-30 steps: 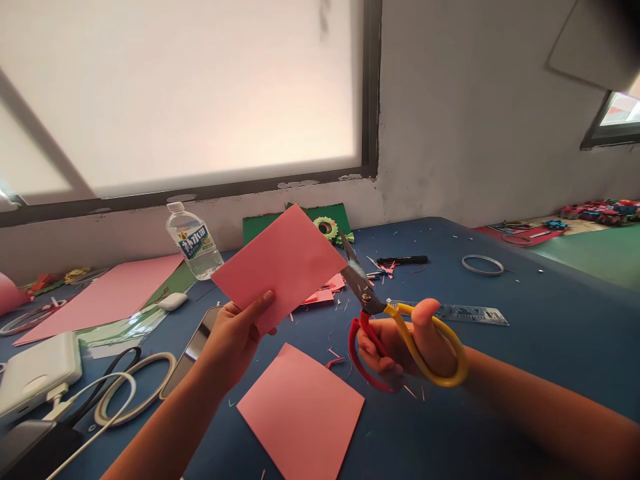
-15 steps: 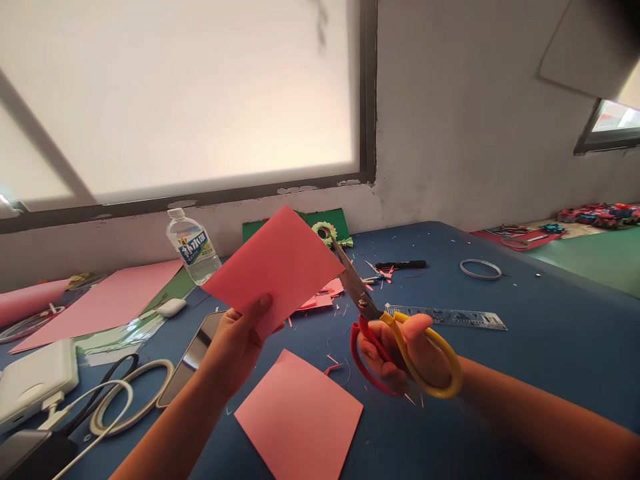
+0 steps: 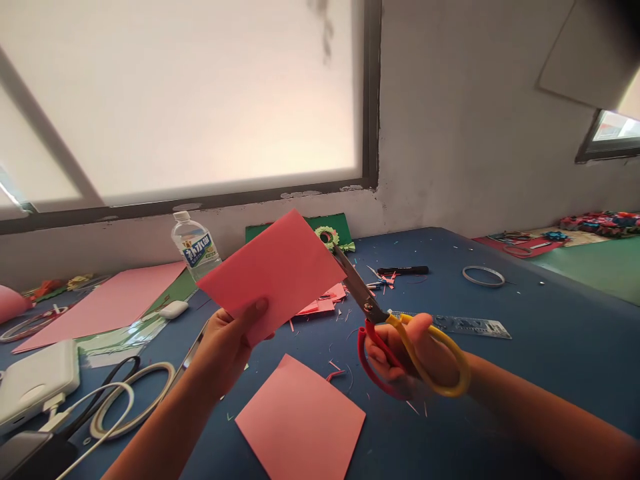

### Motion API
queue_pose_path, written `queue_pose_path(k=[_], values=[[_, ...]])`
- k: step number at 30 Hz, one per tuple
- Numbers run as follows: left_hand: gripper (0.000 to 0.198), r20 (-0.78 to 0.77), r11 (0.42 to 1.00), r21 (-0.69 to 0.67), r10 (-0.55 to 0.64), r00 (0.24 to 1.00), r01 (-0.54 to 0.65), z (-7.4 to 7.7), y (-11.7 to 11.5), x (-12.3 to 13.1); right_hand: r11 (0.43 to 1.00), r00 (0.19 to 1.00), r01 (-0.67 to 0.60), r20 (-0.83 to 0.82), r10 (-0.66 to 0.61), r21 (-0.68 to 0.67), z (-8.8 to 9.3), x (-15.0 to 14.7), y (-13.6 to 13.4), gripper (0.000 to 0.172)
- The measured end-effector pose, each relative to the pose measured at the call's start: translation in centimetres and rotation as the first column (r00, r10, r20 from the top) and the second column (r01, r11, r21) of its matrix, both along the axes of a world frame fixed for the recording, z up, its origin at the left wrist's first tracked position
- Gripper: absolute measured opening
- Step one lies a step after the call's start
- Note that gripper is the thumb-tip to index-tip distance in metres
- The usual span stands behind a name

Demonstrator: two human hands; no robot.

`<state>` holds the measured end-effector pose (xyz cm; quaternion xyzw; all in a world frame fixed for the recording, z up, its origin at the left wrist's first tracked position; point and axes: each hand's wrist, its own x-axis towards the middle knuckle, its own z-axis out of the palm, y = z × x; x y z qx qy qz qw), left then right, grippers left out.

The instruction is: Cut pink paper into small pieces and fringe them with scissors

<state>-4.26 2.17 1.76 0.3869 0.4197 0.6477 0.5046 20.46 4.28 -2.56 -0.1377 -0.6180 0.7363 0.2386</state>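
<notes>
My left hand (image 3: 233, 337) pinches the lower corner of a pink paper sheet (image 3: 280, 267), thumb on the near face, and holds it raised above the table. In my right hand (image 3: 405, 350) is a pair of scissors (image 3: 370, 310) with one red and one yellow handle, the fingers through the loops. The blades point up and left, at the right corner of the sheet; whether they grip the paper I cannot tell. Below, a second pink paper square (image 3: 303, 417) lies flat on the blue table.
Pink paper scraps (image 3: 320, 305), a black marker (image 3: 404, 271), a clear ruler (image 3: 463, 325) and a tape ring (image 3: 483, 276) lie beyond my hands. At left are a water bottle (image 3: 196, 247), a white power bank (image 3: 40, 380), cables and a large pink sheet (image 3: 115, 300).
The pink sheet in my left hand has turned and tilted slightly, its left corner lower and further left. The scissors have shifted a little right and down. The view has moved slightly.
</notes>
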Motion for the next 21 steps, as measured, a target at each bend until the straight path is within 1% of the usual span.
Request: queue_pose_path(k=[2,4,7,10,15,17,21], values=[[0.025,-0.028,1.000,0.002,0.002,1.000,-0.002,0.1,0.0,-0.2,0.999,0.998,-0.045,-0.036,0.046,0.025,0.2,0.1,0.0,0.078],[0.026,-0.053,1.000,-0.006,-0.010,0.999,0.010,0.0,0.1,-0.4,0.995,0.994,-0.096,-0.046,0.096,0.008,0.3,0.1,0.0,0.078],[0.023,-0.099,0.997,-0.026,-0.074,0.992,0.072,-0.3,0.2,-0.6,0.990,0.990,-0.136,-0.032,0.135,-0.027,0.4,0.2,-0.4,0.080],[0.020,-0.123,0.992,-0.034,-0.127,0.984,0.124,-0.4,0.1,-0.5,0.990,0.991,-0.134,-0.022,0.133,-0.053,0.7,0.2,-0.7,0.082],[0.022,-0.130,0.990,-0.033,-0.140,0.982,0.137,-0.2,-0.3,-0.2,0.983,0.985,-0.162,-0.068,0.156,-0.084,1.0,0.1,-0.8,0.083],[0.023,-0.118,0.990,-0.037,-0.140,0.983,0.137,-0.3,-0.4,0.1,0.986,0.987,-0.149,-0.066,0.144,-0.073,1.0,-0.1,-0.9,0.083],[0.023,-0.110,0.986,-0.086,-0.155,0.982,0.146,-0.4,-0.4,0.7,0.996,0.993,-0.078,-0.088,0.074,-0.043,0.8,-0.3,-0.9,0.080]])
